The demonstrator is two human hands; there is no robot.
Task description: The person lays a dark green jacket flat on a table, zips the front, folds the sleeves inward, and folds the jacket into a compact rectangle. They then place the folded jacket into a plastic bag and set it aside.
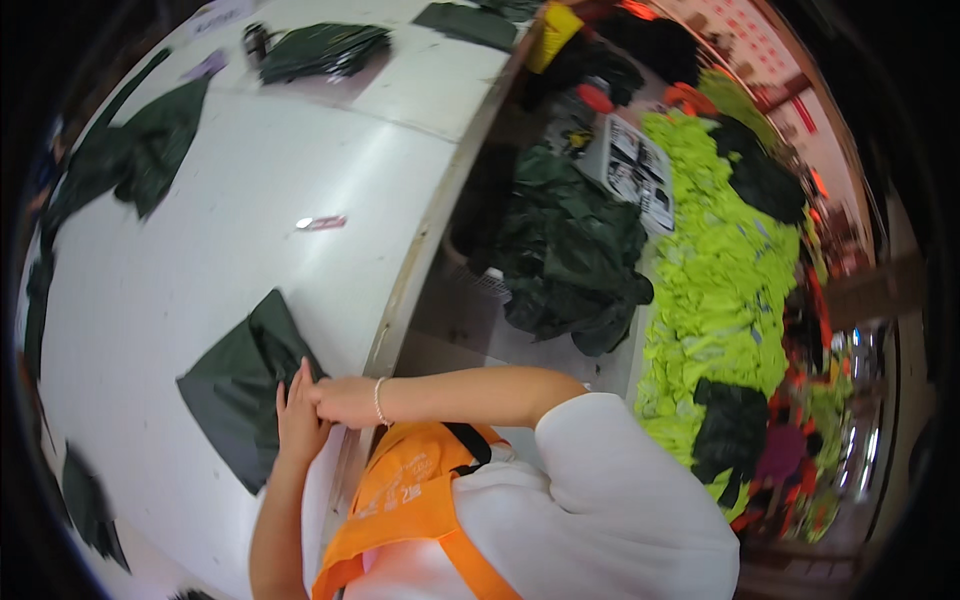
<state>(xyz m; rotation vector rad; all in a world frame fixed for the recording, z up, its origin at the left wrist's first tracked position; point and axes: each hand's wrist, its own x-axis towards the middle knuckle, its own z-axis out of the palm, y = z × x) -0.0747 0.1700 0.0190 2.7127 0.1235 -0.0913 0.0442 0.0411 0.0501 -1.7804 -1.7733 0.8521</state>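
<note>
A dark green folded piece of fabric [228,395] lies flat on the white table [160,300], close to the table's edge by my body. My left hand [300,418] rests at its right side, fingers stretched out along the cloth. Against those fingers sits my right hand [345,401], reaching across from the right with a beaded bracelet on the wrist. Its fingers are curled closed, and whatever they pinch is hidden. Farther up the table is a small flat pink and white item [322,223], too small to name.
Shiny dark green folded packs [325,52] are stacked at the far end, beside a dark bottle-like object [257,42]. Dark green cloth [150,150] lies at the left. Right of the table are a dark green heap [570,250], a white bin [637,170] and a yellow-green garment pile [715,290].
</note>
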